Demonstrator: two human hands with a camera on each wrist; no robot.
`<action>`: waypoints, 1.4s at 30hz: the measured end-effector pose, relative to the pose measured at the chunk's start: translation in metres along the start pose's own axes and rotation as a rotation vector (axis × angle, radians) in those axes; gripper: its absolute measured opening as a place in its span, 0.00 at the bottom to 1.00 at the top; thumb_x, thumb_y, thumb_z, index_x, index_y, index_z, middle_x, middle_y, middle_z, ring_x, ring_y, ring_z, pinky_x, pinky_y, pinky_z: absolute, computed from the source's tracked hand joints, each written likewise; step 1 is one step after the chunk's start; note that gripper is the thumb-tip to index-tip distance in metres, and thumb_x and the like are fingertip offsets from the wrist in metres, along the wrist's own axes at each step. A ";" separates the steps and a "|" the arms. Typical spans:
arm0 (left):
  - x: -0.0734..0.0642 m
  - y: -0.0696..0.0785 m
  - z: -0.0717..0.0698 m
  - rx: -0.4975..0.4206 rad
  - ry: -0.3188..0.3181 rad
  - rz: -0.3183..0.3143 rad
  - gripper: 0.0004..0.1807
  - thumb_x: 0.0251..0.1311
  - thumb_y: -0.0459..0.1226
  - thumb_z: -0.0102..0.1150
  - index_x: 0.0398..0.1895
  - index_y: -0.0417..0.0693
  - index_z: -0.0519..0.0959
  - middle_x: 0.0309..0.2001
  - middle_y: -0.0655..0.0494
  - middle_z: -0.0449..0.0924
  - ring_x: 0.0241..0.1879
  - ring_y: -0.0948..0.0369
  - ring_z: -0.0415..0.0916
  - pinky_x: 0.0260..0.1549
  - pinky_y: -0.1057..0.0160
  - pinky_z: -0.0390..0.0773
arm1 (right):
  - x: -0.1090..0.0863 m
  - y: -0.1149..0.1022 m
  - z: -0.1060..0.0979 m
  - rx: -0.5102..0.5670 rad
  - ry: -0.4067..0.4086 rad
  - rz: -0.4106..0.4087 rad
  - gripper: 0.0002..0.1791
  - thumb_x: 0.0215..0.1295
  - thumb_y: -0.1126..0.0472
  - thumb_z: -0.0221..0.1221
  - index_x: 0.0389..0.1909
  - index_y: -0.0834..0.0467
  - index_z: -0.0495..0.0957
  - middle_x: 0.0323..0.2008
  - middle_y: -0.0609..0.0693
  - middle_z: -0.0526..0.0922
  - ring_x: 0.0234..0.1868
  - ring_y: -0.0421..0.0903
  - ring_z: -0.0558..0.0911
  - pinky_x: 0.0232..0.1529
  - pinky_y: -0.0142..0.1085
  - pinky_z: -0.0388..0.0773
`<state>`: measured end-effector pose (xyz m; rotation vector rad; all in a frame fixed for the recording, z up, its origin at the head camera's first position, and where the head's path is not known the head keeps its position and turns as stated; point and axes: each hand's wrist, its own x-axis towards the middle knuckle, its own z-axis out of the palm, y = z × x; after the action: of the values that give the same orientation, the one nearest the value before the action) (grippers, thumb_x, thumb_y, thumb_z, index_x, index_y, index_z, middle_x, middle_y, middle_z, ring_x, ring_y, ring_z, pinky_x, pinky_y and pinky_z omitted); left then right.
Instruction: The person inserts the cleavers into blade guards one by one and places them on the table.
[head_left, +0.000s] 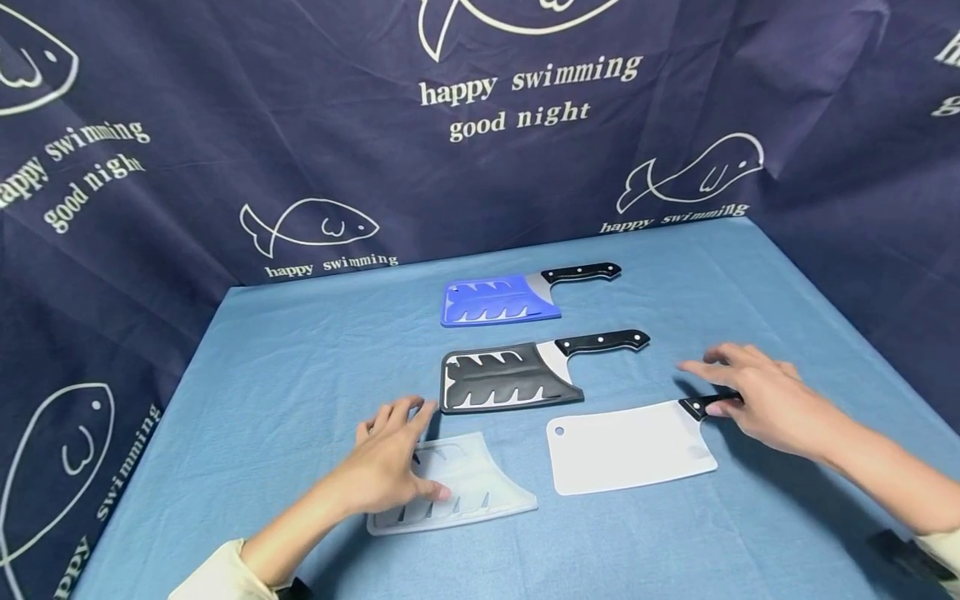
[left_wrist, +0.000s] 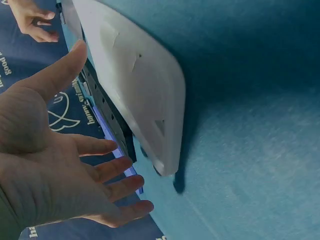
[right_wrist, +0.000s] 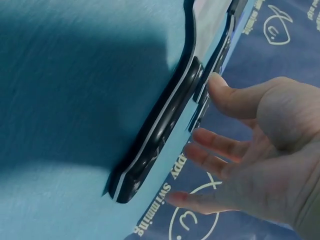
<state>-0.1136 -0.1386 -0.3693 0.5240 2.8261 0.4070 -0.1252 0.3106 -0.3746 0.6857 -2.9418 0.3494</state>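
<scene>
A bare-bladed cleaver (head_left: pixel 630 450) lies flat at the front right, its black handle (right_wrist: pixel 162 127) pointing right. My right hand (head_left: pixel 776 404) hovers over that handle with fingers spread, and in the right wrist view a gap shows between them. Left of the blade lies a pale, translucent blade cover (head_left: pixel 483 477), its wide opening facing the cleaver. Above the cover is my left hand (head_left: pixel 386 462), fingers and thumb apart. The left wrist view shows this hand (left_wrist: pixel 65 170) beside the cover (left_wrist: pixel 145 85), holding nothing.
Behind them lies a cleaver in a black cover (head_left: pixel 510 382), and farther back another in a blue cover (head_left: pixel 498 302). Both handles point right. A blue cloth (head_left: pixel 300 358) covers the table. Dark blue printed fabric (head_left: pixel 480 183) hangs behind and at the sides.
</scene>
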 end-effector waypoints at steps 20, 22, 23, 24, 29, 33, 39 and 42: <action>-0.010 0.008 0.017 -0.020 -0.013 0.055 0.66 0.23 0.56 0.81 0.72 0.42 0.60 0.65 0.46 0.61 0.63 0.47 0.58 0.50 0.33 0.61 | -0.008 0.014 0.010 -0.034 -0.061 0.041 0.35 0.47 0.59 0.73 0.61 0.50 0.76 0.46 0.51 0.75 0.47 0.52 0.73 0.33 0.50 0.62; -0.010 0.009 0.017 -0.017 -0.025 0.049 0.67 0.22 0.57 0.81 0.72 0.42 0.60 0.65 0.46 0.60 0.63 0.48 0.58 0.50 0.31 0.60 | -0.008 0.015 0.012 -0.028 -0.059 0.042 0.34 0.47 0.59 0.72 0.60 0.50 0.77 0.46 0.51 0.75 0.47 0.52 0.73 0.33 0.49 0.62; -0.011 0.009 0.018 -0.016 -0.032 0.046 0.67 0.21 0.57 0.81 0.72 0.42 0.60 0.65 0.47 0.59 0.63 0.48 0.57 0.50 0.30 0.59 | -0.009 0.016 0.012 -0.024 -0.059 0.043 0.33 0.47 0.59 0.72 0.60 0.50 0.77 0.45 0.51 0.75 0.46 0.52 0.73 0.33 0.49 0.61; -0.011 0.009 0.018 -0.012 -0.040 0.040 0.68 0.21 0.57 0.81 0.72 0.42 0.59 0.66 0.46 0.59 0.64 0.47 0.57 0.50 0.28 0.58 | -0.009 0.016 0.013 -0.020 -0.060 0.042 0.33 0.48 0.60 0.72 0.59 0.50 0.78 0.45 0.51 0.75 0.46 0.51 0.73 0.33 0.48 0.61; -0.014 0.010 0.020 0.003 -0.072 0.020 0.70 0.16 0.55 0.82 0.73 0.43 0.59 0.67 0.46 0.56 0.65 0.46 0.54 0.51 0.25 0.54 | -0.011 0.019 0.018 -0.017 -0.013 0.006 0.29 0.47 0.62 0.72 0.55 0.49 0.81 0.41 0.46 0.75 0.40 0.46 0.72 0.30 0.42 0.58; -0.016 0.010 0.021 0.005 -0.057 0.027 0.69 0.17 0.53 0.82 0.72 0.44 0.60 0.65 0.47 0.58 0.63 0.47 0.55 0.50 0.26 0.55 | -0.012 0.021 0.023 -0.034 0.080 -0.064 0.27 0.43 0.64 0.73 0.49 0.50 0.84 0.35 0.43 0.74 0.35 0.42 0.70 0.27 0.37 0.57; -0.018 0.009 0.023 -0.007 -0.019 0.053 0.65 0.20 0.52 0.83 0.70 0.43 0.63 0.58 0.51 0.61 0.57 0.50 0.58 0.48 0.28 0.57 | -0.013 0.022 0.029 -0.041 0.184 -0.124 0.25 0.39 0.66 0.73 0.44 0.50 0.86 0.32 0.39 0.73 0.32 0.39 0.68 0.24 0.32 0.57; -0.019 0.009 0.024 -0.013 -0.013 0.056 0.64 0.21 0.51 0.83 0.70 0.42 0.63 0.58 0.51 0.62 0.56 0.50 0.59 0.48 0.28 0.57 | -0.014 0.021 0.030 -0.037 0.192 -0.116 0.25 0.39 0.66 0.73 0.44 0.49 0.87 0.32 0.38 0.73 0.31 0.38 0.67 0.24 0.32 0.56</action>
<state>-0.0874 -0.1324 -0.3853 0.6026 2.7993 0.4310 -0.1235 0.3281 -0.4098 0.7677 -2.7072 0.3288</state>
